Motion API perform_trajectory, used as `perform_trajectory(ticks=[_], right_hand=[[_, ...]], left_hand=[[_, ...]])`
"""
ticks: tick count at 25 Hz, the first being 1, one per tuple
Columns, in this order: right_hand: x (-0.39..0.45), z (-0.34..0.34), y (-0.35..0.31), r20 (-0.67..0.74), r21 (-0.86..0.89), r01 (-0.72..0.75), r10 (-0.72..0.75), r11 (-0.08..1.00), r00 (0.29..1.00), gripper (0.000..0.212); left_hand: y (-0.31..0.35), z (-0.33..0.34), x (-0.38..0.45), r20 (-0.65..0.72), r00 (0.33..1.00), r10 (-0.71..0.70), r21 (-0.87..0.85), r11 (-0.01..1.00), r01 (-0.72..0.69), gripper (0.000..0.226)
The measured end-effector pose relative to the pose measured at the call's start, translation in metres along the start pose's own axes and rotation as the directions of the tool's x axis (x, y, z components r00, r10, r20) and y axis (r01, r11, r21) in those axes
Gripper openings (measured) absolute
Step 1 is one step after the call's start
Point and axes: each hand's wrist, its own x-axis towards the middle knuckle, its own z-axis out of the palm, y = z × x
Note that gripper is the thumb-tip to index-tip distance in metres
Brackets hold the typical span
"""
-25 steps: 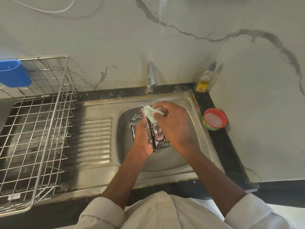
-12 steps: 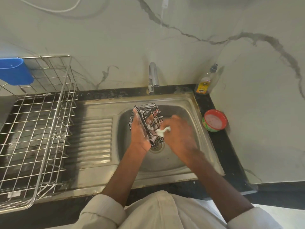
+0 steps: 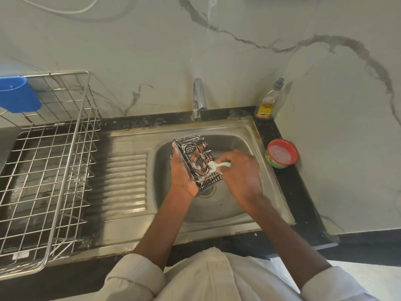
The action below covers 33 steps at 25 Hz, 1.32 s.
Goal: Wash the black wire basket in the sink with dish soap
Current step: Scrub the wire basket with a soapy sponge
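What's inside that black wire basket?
The left hand's soapy fingers show through the black wire basket, plus foam. The hand hides the basket's left side.

Black wire basket is showing as coated metal wire, wet and streaked with white suds. Sink is looking like brushed stainless steel, dull sheen, stained along the rim; its drainboard is ribbed. Tap is reading as polished chrome, glossy. Scrubber is looking pale green, soft, soapy. Drying rack is bright metal wire. Blue holder is smooth plastic. Soap bottle is clear plastic. Wall is glossy veined marble-look; counter is dark speckled stone.
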Motion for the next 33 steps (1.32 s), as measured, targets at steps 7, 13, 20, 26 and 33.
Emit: perform_trajectory(ticks=[7, 13, 20, 26, 33], right_hand=[[-0.017, 0.005, -0.015, 0.219, 0.061, 0.196, -0.204, 0.979, 0.954, 0.021], [0.034, -0.003, -0.026, -0.124, 0.12, 0.066, -0.051, 0.991, 0.991, 0.013], [0.022, -0.003, -0.02, 0.067, -0.049, 0.208, -0.205, 0.977, 0.976, 0.02], [-0.012, -0.015, 0.006, 0.388, 0.056, 0.087, -0.102, 0.995, 0.916, 0.022], [0.061, -0.007, -0.026, -0.138, 0.065, 0.088, -0.078, 0.994, 0.987, 0.025]], left_hand=[[-0.001, -0.001, 0.001, -0.033, 0.998, 0.057, -0.037, 0.998, -0.059, 0.078], [-0.007, 0.011, -0.013, 0.082, 0.996, -0.03, 0.081, 0.996, 0.023, 0.087], [0.004, 0.008, -0.007, 0.107, 0.994, 0.025, 0.033, 0.999, -0.029, 0.095], [0.007, 0.001, -0.004, 0.012, 0.999, 0.048, -0.061, 0.997, -0.047, 0.08], [-0.005, 0.01, -0.013, 0.068, 0.997, -0.033, 0.037, 0.999, 0.03, 0.087]])
